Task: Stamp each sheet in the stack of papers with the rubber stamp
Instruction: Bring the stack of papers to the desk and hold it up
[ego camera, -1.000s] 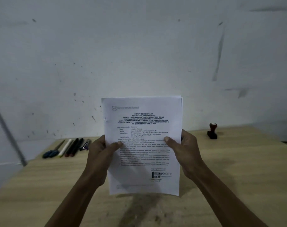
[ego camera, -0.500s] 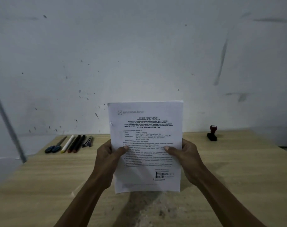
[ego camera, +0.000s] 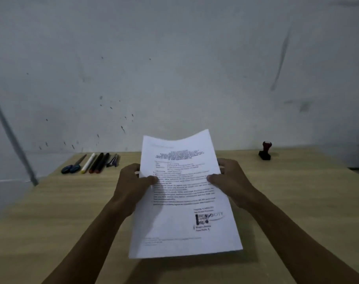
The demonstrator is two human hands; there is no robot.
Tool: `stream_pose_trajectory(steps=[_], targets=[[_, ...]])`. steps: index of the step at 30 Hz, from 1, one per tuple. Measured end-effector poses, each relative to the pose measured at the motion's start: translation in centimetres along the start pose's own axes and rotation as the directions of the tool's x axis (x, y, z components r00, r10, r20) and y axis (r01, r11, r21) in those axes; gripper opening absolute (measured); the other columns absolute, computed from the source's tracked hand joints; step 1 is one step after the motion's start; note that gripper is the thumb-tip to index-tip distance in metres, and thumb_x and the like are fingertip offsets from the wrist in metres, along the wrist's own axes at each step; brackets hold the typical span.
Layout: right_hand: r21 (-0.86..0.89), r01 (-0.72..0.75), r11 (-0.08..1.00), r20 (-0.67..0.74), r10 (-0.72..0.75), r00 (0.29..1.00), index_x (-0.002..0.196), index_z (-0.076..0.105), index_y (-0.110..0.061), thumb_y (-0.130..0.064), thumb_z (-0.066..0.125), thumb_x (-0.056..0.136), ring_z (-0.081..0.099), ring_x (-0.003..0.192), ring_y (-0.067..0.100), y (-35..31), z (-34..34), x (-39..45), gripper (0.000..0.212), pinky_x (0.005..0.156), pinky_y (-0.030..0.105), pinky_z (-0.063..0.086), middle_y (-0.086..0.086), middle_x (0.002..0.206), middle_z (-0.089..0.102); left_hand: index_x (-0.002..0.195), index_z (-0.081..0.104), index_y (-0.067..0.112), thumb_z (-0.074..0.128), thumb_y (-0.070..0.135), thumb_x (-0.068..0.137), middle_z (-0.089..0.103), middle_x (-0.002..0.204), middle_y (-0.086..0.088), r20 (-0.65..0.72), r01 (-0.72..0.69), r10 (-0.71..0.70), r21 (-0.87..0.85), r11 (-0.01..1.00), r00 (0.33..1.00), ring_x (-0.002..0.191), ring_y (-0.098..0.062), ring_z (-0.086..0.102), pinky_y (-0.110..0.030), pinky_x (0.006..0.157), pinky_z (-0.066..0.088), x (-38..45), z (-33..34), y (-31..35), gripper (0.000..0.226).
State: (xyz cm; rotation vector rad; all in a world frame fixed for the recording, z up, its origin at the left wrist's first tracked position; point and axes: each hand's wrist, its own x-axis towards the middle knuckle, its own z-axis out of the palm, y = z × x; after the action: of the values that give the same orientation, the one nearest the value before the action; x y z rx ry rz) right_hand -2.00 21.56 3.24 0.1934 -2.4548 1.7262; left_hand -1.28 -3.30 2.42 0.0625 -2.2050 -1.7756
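- My left hand [ego camera: 133, 185] and right hand [ego camera: 229, 181] grip the stack of papers [ego camera: 184, 201] above the bench [ego camera: 297, 201].
- Next, I judge: lay it flat, fetch the rubber stamp [ego camera: 265, 151] at two o'clock.

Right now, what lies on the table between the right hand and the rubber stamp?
Nothing: the head view shows only bare wooden table between the right hand, which grips the papers, and the rubber stamp.

You are working in dim, bluish light with no glare anywhere. The stack of papers [ego camera: 184, 201] is the brightest thing, yet its print is smeared by motion blur (only the larger marks read). A soft shadow lies under it on the table [ego camera: 297, 201], and the frame bends at its edges.
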Motion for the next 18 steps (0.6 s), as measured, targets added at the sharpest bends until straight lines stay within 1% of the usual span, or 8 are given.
stream_pose_trajectory(steps=[2, 4, 6, 7, 9, 11, 15, 18], targets=[[-0.102, -0.079, 0.992, 0.037, 0.083, 0.996, 0.1, 0.072, -0.007, 0.004, 0.063, 0.078, 0.074, 0.081, 0.021, 1.4, 1.0, -0.5, 0.026, 0.075, 0.045, 0.062, 0.003, 0.096, 0.076, 0.094, 0.066, 0.003, 0.076, 0.0, 0.073, 0.068, 0.092, -0.007, 0.015, 0.07, -0.072, 0.105, 0.992, 0.997, 0.078, -0.017, 0.065, -0.026, 0.057, 0.049, -0.7, -0.1, -1.9, 0.023], [-0.189, -0.127, 0.974, 0.059, 0.141, 0.988, 0.096, 0.072, -0.003, 0.002, 0.062, 0.074, 0.074, 0.079, 0.02, 3.0, 1.9, -1.0, 0.024, 0.072, 0.043, 0.06, 0.006, 0.092, 0.077, 0.085, 0.065, 0.003, 0.08, 0.004, 0.066, 0.068, 0.089, -0.01, 0.028, 0.115, -0.123, 0.193, 0.974, 0.992, 0.079, -0.024, 0.066, -0.033, 0.061, 0.054, -1.4, -0.2, -3.8, 0.024], [-0.263, -0.146, 0.954, 0.055, 0.166, 0.985, 0.095, 0.071, -0.002, -0.002, 0.063, 0.072, 0.073, 0.077, 0.019, 4.1, 2.8, -1.7, 0.024, 0.065, 0.04, 0.059, 0.005, 0.088, 0.076, 0.078, 0.063, 0.005, 0.08, 0.019, 0.054, 0.069, 0.086, -0.011, 0.02, 0.131, -0.142, 0.281, 0.951, 0.99, 0.08, -0.027, 0.066, -0.043, 0.067, 0.055, -2.0, -0.3, -5.1, 0.032], [-0.297, -0.148, 0.943, 0.045, 0.169, 0.985, 0.094, 0.071, -0.003, -0.006, 0.064, 0.07, 0.072, 0.076, 0.019, 4.5, 3.1, -1.9, 0.025, 0.065, 0.041, 0.059, 0.004, 0.086, 0.076, 0.078, 0.063, 0.006, 0.076, 0.025, 0.05, 0.069, 0.085, -0.009, 0.016, 0.123, -0.135, 0.326, 0.937, 0.991, 0.079, -0.026, 0.066, -0.043, 0.067, 0.054, -2.2, -0.4, -5.5, 0.036], [-0.345, -0.154, 0.926, 0.034, 0.176, 0.984, 0.094, 0.071, -0.008, -0.013, 0.062, 0.065, 0.072, 0.075, 0.019, 4.9, 3.8, -2.3, 0.031, 0.068, 0.045, 0.059, 0.002, 0.084, 0.075, 0.083, 0.063, 0.006, 0.077, 0.026, 0.054, 0.068, 0.088, -0.007, 0.012, 0.09, -0.104, 0.41, 0.908, 0.995, 0.082, -0.023, 0.064, -0.034, 0.061, 0.05, -2.4, -0.7, -6.4, 0.038], [-0.37, -0.163, 0.915, 0.022, 0.184, 0.983, 0.094, 0.07, -0.011, -0.018, 0.059, 0.059, 0.072, 0.074, 0.018, 5.3, 4.0, -2.5, 0.037, 0.07, 0.045, 0.061, -0.001, 0.084, 0.075, 0.091, 0.063, 0.007, 0.08, 0.019, 0.064, 0.067, 0.097, -0.007, 0.018, 0.059, -0.076, 0.473, 0.879, 0.997, 0.087, -0.022, 0.062, -0.026, 0.058, 0.044, -2.4, -0.7, -7.2, 0.034], [-0.446, -0.2, 0.873, -0.012, 0.217, 0.976, 0.093, 0.067, -0.015, -0.019, 0.063, 0.062, 0.07, 0.075, 0.018, 5.4, 4.4, -2.7, 0.032, 0.069, 0.039, 0.061, -0.001, 0.087, 0.072, 0.1, 0.063, 0.01, 0.079, 0.023, 0.067, 0.066, 0.105, -0.007, 0.024, 0.045, -0.068, 0.532, 0.846, 0.997, 0.093, -0.022, 0.062, -0.031, 0.07, 0.049, -2.4, -0.7, -8.7, 0.039], [-0.506, -0.232, 0.831, -0.042, 0.245, 0.969, 0.097, 0.06, -0.016, -0.022, 0.068, 0.067, 0.067, 0.08, 0.019, 5.5, 4.4, -3.0, 0.031, 0.065, 0.034, 0.054, 0.0, 0.092, 0.068, 0.103, 0.062, 0.011, 0.078, 0.027, 0.068, 0.064, 0.107, -0.006, 0.009, 0.055, -0.073, 0.568, 0.821, 0.997, 0.093, -0.022, 0.061, -0.032, 0.072, 0.049, -2.4, -0.6, -9.0, 0.041]])
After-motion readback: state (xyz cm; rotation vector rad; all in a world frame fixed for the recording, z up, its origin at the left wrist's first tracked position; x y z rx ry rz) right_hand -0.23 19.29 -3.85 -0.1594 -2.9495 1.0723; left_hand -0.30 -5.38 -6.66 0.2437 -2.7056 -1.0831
